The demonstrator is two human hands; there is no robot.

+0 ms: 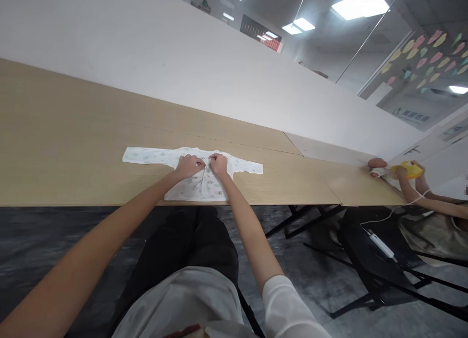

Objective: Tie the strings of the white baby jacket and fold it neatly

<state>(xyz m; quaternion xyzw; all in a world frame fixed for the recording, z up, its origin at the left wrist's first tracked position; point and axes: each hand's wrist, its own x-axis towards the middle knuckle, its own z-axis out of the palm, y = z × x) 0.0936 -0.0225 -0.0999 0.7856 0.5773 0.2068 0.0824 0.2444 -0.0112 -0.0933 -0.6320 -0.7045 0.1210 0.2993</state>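
A small white long-sleeved baby shirt (193, 186) with a faint print lies spread on the wooden table, its sleeves stretched out to both sides and its hem near the front edge. My left hand (189, 166) rests on the upper chest, left of the front opening, with thumb and fingers pinched together at the placket. Just across the opening, my right hand (218, 163) pinches the other side of the front near the neckline. Both hands are closed on the shirt's fabric; any small fastener between the fingertips is too small to make out.
The light wooden table (66, 133) runs along a white wall (146, 50) with glass above. Far right, another person's hands (402, 175) hold a yellow item (411, 169) beside a brown round object (377, 163). A black chair (380, 265) bears a white power strip (381, 245).
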